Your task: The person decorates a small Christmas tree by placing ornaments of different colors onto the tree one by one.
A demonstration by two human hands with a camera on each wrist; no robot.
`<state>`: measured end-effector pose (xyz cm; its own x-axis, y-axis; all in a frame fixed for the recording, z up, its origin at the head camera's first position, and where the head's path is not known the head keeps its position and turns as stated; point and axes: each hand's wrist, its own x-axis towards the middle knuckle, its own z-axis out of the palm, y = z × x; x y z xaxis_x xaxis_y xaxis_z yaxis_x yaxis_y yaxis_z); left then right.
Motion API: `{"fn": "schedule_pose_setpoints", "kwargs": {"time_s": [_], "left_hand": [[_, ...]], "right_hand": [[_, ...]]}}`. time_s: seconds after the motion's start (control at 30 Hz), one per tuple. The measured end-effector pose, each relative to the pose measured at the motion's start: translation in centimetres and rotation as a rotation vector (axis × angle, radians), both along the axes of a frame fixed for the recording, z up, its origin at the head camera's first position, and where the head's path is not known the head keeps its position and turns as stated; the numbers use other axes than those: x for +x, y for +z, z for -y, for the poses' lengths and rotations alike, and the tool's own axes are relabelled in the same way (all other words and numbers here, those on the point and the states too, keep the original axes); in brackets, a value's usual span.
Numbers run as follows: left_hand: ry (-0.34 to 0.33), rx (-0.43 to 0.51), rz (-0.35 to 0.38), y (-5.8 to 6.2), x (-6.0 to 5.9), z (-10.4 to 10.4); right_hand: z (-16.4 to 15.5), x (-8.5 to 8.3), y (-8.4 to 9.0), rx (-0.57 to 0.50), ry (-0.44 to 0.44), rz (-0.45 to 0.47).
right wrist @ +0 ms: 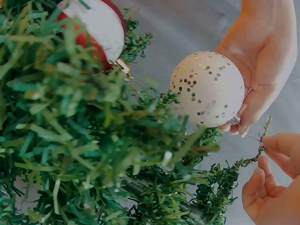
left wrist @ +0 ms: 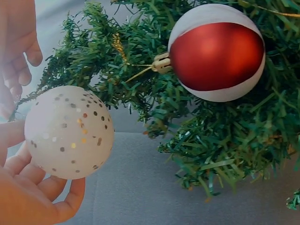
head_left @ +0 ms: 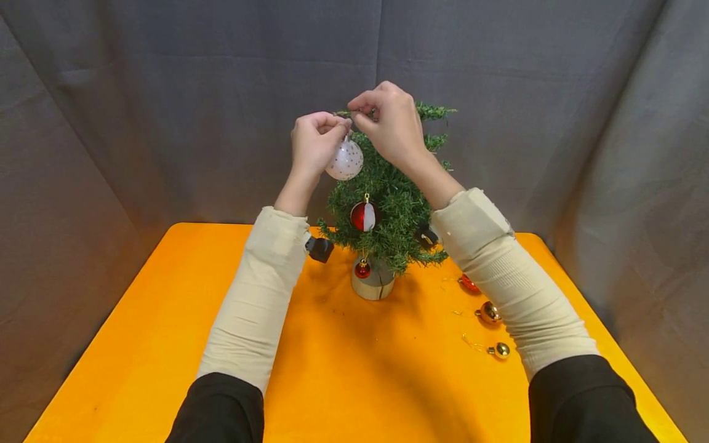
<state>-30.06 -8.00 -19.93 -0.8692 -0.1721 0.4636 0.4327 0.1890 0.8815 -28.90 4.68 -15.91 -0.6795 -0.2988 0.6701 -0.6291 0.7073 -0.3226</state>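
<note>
A white Christmas ball (head_left: 346, 161) with gold and dark dots hangs from the fingers of my left hand (head_left: 311, 144), which pinches it at its cap. In the right wrist view, a thin thread (right wrist: 251, 136) runs from the cap to the tip of a green branch (right wrist: 263, 140). There the thumb and finger of my right hand (head_left: 392, 123) pinch the branch tip. Both hands are at the upper left of a small Christmas tree (head_left: 393, 191). Lower on the tree hangs a red and white ball (left wrist: 218, 54) on a gold loop.
The tree's round wooden base (head_left: 372, 288) stands on an orange table (head_left: 221, 344). A small red ball (head_left: 362, 269) hangs low at the front. Near my right sleeve lie a red ornament (head_left: 469, 283), a copper-gold ball (head_left: 490, 312) and a small gold ball (head_left: 501, 351). Grey curtains (head_left: 221, 111) surround the table.
</note>
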Motion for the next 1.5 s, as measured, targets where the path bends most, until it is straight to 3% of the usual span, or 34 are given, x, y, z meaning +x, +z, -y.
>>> {"fn": "schedule_pose_setpoints", "kwargs": {"time_s": [0.2,0.47,0.83,1.07,1.3,1.5], "left_hand": [[-0.016,-0.019,-0.003,-0.5,0.0,0.0],[-0.035,0.03,-0.019,-1.0,-0.1,0.3],[-0.054,0.071,-0.029,-0.7,0.1,0.5],[-0.035,0.127,-0.05,-0.8,0.5,0.9],[0.013,0.152,-0.155,-0.4,1.7,1.2],[0.071,0.131,-0.203,0.0,2.9,1.3]], "right_hand": [[0.0,-0.1,-0.2,0.014,0.021,-0.012],[-0.2,-0.4,-0.3,0.036,0.043,-0.057],[-0.5,-0.4,-0.2,0.014,0.071,-0.056],[-1.0,-0.4,-0.3,-0.035,0.125,-0.048],[-1.5,-0.4,-0.5,-0.081,0.21,-0.106],[-2.2,-0.3,-0.6,-0.091,0.197,-0.106]]}}
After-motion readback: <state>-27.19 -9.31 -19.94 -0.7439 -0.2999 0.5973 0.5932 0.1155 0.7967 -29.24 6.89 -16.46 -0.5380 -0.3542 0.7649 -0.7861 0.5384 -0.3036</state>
